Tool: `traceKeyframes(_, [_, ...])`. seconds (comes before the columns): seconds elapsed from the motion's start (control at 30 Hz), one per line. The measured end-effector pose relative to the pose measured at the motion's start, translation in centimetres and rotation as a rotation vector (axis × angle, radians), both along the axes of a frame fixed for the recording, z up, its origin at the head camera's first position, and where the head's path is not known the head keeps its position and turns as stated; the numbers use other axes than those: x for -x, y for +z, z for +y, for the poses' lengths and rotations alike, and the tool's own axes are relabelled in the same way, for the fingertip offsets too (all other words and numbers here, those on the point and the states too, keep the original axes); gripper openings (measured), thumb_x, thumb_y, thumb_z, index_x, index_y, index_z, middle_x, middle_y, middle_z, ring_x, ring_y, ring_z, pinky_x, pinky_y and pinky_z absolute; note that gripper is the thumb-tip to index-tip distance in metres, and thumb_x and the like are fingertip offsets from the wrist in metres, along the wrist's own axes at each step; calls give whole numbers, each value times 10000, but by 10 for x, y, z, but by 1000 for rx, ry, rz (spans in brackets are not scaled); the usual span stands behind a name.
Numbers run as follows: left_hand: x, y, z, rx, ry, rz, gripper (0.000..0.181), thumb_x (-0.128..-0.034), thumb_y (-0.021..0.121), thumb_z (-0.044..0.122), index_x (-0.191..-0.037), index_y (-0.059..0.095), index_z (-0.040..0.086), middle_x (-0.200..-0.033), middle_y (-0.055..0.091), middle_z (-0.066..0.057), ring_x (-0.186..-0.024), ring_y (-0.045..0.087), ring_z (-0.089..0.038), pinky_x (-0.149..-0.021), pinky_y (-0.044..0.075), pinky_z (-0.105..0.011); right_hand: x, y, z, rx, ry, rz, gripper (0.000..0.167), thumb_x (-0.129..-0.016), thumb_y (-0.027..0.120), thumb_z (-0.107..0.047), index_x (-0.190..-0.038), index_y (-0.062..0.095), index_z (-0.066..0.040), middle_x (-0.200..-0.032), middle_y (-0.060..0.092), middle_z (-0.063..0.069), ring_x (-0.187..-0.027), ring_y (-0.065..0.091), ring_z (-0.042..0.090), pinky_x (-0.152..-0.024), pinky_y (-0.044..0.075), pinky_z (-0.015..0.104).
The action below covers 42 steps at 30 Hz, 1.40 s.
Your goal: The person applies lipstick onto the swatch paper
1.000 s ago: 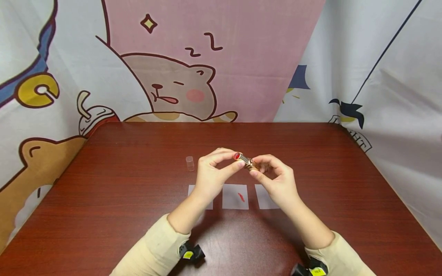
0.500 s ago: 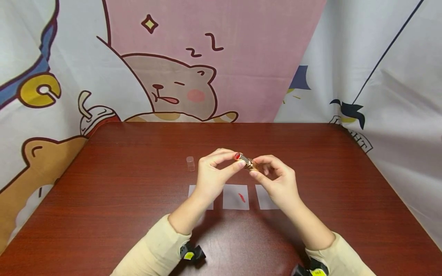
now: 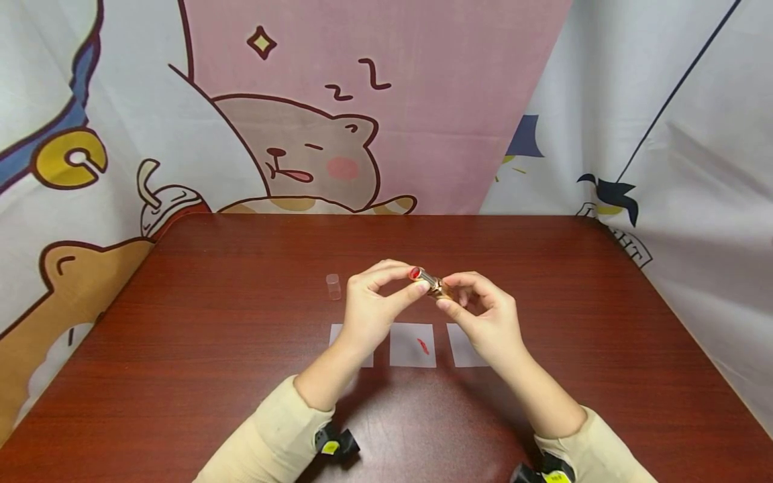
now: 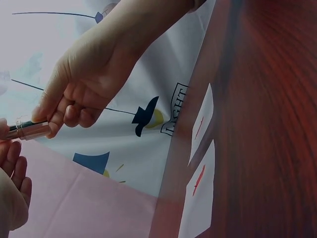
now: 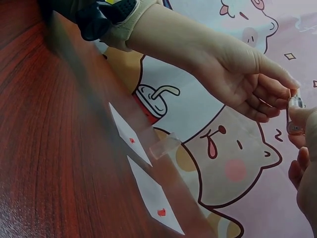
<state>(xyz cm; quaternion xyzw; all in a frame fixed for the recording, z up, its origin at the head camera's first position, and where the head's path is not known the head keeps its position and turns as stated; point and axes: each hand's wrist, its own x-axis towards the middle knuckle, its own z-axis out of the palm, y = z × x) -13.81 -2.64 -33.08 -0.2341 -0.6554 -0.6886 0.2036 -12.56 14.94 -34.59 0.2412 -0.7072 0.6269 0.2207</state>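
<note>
The fingers of both the left hand [image 3: 376, 305] and the right hand [image 3: 486, 314] grip a lipstick [image 3: 427, 278], held up over the desk [image 3: 241, 302] and seen beyond the middle paper [image 3: 403, 345]. Left of that middle paper lies another paper [image 3: 335, 331]; right of it, a third sheet [image 3: 464, 345]. A clear cylinder [image 3: 333, 288] sits beyond it, to the left.

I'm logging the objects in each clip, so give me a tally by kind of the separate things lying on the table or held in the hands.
Gold-and-silver metallic lipstick tube with a red tip: 1
Clear plastic cylinder: 1
Flat white paper sheets: 3
Total: 5
</note>
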Motion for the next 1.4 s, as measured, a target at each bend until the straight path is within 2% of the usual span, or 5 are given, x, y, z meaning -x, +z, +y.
traceKeyframes(0.27, [1, 1, -1, 43, -2, -12, 185, -762, 786, 6, -938, 738, -22, -905, 699, -91, -898, 638, -177, -845, 479, -452, 0, 1, 1, -15, -11, -8, 296, -729, 709, 197, -994, 654, 77, -799, 602, -1, -677, 481, 104, -583, 448, 168])
traceKeyframes(0.47, [2, 5, -4, 76, -23, -43, 205, -762, 792, 32, -955, 736, -9, -932, 699, -60, -948, 631, -158, -911, 436, -353, -1, 1, 1, -21, -17, -7, 290, -735, 706, 192, -995, 652, 74, -797, 606, -6, -677, 490, 104, -579, 439, 173])
traceKeyframes(0.67, [4, 9, -10, 110, -24, -54, 256, -756, 803, 60, -999, 734, 17, -962, 697, -16, -995, 617, -138, -939, 415, -349, -1, 2, 2, -23, -44, -24, 293, -733, 707, 194, -995, 649, 76, -791, 612, -24, -671, 497, 96, -581, 435, 178])
traceKeyframes(1.1, [14, 20, -32, -17, -61, 16, 273, -770, 734, -65, -1035, 675, -93, -957, 675, -152, -950, 624, -245, -905, 447, -389, -1, 2, 2, -6, -57, -68, 276, -745, 709, 177, -995, 648, 79, -751, 594, -15, -675, 501, 99, -593, 436, 183])
traceKeyframes(1.4, [27, 22, -54, -49, -10, -1, 269, -787, 721, -81, -1049, 664, -101, -998, 677, -150, -948, 611, -245, -868, 464, -376, -2, 1, 1, 16, -25, -66, 269, -753, 701, 173, -1000, 639, 88, -738, 588, -6, -670, 504, 95, -585, 434, 179])
